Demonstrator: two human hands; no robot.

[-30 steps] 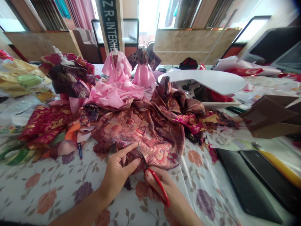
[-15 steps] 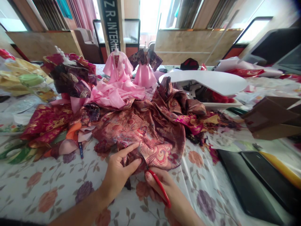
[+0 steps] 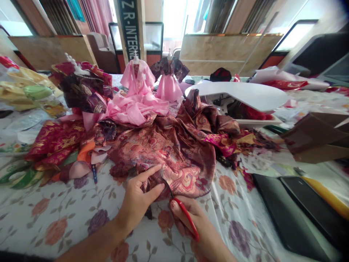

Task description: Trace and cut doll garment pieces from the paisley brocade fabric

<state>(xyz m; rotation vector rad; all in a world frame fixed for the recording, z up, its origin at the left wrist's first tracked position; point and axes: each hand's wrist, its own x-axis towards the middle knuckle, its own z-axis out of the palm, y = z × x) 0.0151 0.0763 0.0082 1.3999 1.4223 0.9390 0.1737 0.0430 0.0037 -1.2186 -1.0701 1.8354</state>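
A reddish-brown brocade fabric (image 3: 160,142) with a paisley pattern lies bunched in front of me. My left hand (image 3: 139,193) holds its near edge, with the thumb and forefinger stretched over the cloth and the other fingers mostly hidden. Wrapped in my right hand (image 3: 188,213) are red-handled scissors (image 3: 188,218). Their dark blades reach into the fabric's edge right beside my left thumb; how far apart the blades stand is hard to see. A small dark scrap of cloth (image 3: 148,213) hangs below my left hand.
Behind the brocade are pink fabric (image 3: 133,107) and two small dressed forms, one in a pink robe (image 3: 137,78). Magenta-gold cloth (image 3: 58,142), a blue pen (image 3: 94,174) and a green tape roll (image 3: 16,176) lie left. Right are a black phone (image 3: 311,200) and a cardboard box (image 3: 313,136).
My right hand and the scissors have shifted very slightly to the right. My left hand stays in place on the brocade fabric.
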